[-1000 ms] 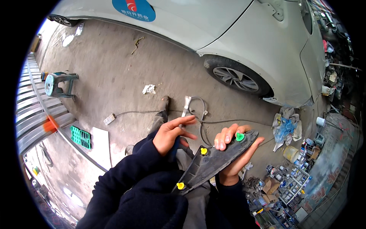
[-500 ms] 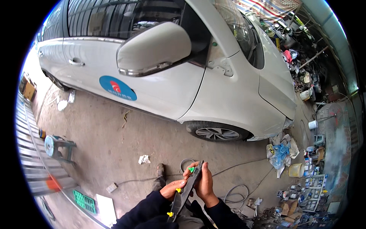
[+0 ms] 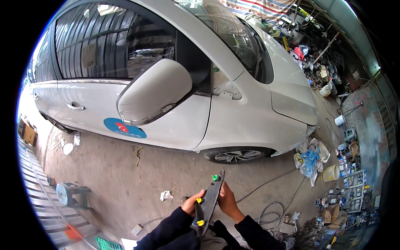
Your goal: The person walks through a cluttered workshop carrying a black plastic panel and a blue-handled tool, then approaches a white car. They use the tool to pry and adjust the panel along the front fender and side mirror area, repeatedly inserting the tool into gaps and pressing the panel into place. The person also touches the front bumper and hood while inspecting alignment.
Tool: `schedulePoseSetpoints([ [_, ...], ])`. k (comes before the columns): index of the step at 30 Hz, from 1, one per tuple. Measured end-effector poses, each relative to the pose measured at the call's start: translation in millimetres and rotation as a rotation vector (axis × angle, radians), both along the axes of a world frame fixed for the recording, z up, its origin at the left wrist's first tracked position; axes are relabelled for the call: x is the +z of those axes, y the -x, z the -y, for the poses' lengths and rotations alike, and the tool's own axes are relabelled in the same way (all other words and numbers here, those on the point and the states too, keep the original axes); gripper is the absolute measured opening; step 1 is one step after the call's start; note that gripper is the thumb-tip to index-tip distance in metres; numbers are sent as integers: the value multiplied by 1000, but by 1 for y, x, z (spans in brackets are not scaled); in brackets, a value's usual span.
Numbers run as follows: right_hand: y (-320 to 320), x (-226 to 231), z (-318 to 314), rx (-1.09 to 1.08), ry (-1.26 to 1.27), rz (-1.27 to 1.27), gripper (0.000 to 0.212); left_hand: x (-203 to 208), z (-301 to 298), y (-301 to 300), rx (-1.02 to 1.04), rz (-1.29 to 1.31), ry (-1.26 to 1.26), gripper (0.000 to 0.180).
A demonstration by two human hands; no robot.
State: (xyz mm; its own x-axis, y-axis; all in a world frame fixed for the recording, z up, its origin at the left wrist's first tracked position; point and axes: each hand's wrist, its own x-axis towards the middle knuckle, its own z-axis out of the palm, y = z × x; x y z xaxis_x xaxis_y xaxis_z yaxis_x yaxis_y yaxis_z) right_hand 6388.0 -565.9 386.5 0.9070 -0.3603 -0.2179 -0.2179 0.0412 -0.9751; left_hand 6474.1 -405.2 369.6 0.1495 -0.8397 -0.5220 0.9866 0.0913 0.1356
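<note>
Both my hands hold a long, dark plastic car trim piece (image 3: 211, 199), its tapered tip pointing up toward the car. A green clip (image 3: 215, 177) sticks out near the tip. Farther down are two yellow clips, an upper one (image 3: 199, 200) and a lower one (image 3: 200, 223). My left hand (image 3: 191, 203) pinches the left edge beside the upper yellow clip. Along the right edge, my right hand (image 3: 228, 203) grips the piece, its fingertips partly hidden behind it. Ahead stands a white car (image 3: 250, 112), with an uncovered mounting spot (image 3: 227, 89) between windshield pillar and fender.
The car's wing mirror (image 3: 156, 89) juts out toward me. A stool (image 3: 73, 195) stands at left. A hose (image 3: 271, 213) coils on the floor at right. Blue and white plastic sheeting (image 3: 310, 160), a bucket (image 3: 331, 173) and a rack of cans (image 3: 354, 189) line the right side.
My view has tilted up toward the car. Fingers that were beside the green clip have moved off it. Both hands still hold the trim piece, now turned with its face more visible.
</note>
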Motion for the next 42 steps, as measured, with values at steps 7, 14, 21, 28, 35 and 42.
schedulePoseSetpoints([
  [7, 0, 1, -20, -23, -392, -227, 38, -8, 14, -33, 220, -11, 119, 48],
  [14, 16, -3, -25, 79, -615, -305, 29, 11, 41, -39, 363, 272, -96, 35],
  [21, -18, 41, 41, 40, -546, -42, 48, 37, 72, -51, 244, 484, -47, 26],
  [28, -59, 35, 132, -176, -307, -73, 20, 65, 105, -93, 418, 554, -186, 24],
  [35, -136, 74, 189, -118, -149, 134, 20, 76, 111, -119, 536, 538, -164, 18],
  [42, -196, 77, 187, -73, -145, 127, 23, 103, 120, -167, 438, 752, -96, 23],
])
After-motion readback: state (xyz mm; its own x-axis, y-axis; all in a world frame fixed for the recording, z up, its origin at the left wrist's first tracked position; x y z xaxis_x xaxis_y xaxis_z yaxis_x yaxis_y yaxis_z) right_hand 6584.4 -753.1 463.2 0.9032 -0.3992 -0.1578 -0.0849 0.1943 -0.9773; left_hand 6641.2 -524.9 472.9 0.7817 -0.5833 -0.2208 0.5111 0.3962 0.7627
